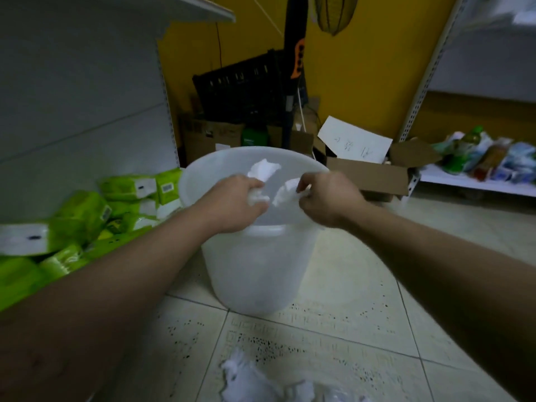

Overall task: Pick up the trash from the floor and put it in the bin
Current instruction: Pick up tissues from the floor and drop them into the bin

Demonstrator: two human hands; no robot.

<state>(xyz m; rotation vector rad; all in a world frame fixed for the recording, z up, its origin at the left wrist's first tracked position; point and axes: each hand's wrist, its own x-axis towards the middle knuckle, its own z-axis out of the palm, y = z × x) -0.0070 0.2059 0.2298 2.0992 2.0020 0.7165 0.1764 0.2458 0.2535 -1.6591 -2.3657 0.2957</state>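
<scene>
A white translucent plastic bin [258,268] stands on the tiled floor in the middle of the view. Both my hands are over its open top. My left hand [235,203] is closed around a crumpled white tissue [263,169] that sticks out past my fingers. My right hand [326,198] pinches another crumpled white tissue [285,192] over the bin's mouth. A heap of more crumpled white tissue [261,381] lies on the floor at the bottom edge, in front of the bin.
Green tissue packs [87,216] are piled on the floor at the left against a grey shelf unit. Open cardboard boxes [368,175] and a black crate [246,88] stand behind the bin. A low white shelf [478,184] with packaged goods is at the right.
</scene>
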